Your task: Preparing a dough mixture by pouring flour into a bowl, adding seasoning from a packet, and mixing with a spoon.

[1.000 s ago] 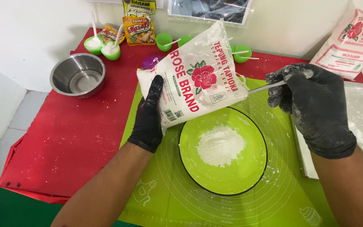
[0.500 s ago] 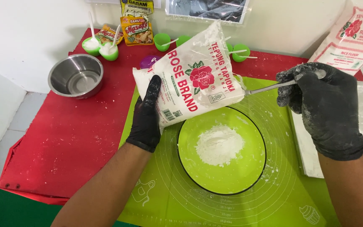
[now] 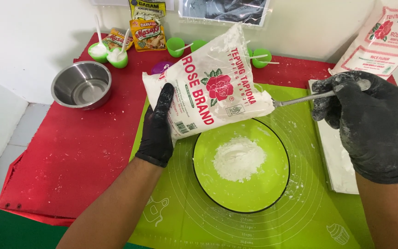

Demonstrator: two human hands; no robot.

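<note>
My left hand (image 3: 158,125), in a black glove, grips a white plastic flour bag (image 3: 210,90) with a red rose print, tilted over a green bowl (image 3: 272,184). A heap of white flour (image 3: 239,159) lies in the bowl. My right hand (image 3: 367,117), in a flour-dusted black glove, holds a metal spoon (image 3: 300,98) by its handle. The spoon's head is at the bag's open right corner, hidden by the bag. The bowl stands on a green silicone mat (image 3: 185,212) over a red table.
A steel bowl (image 3: 81,84) sits at the left on the red table (image 3: 84,152). Small green cups (image 3: 108,54) with white spoons and seasoning packets (image 3: 146,33) line the back. A second flour bag (image 3: 378,44) leans at the back right. A floured metal tray (image 3: 335,161) lies right of the mat.
My right hand has drawn back to the right, pulling the spoon further out of the bag. The bag and my left hand have barely moved.
</note>
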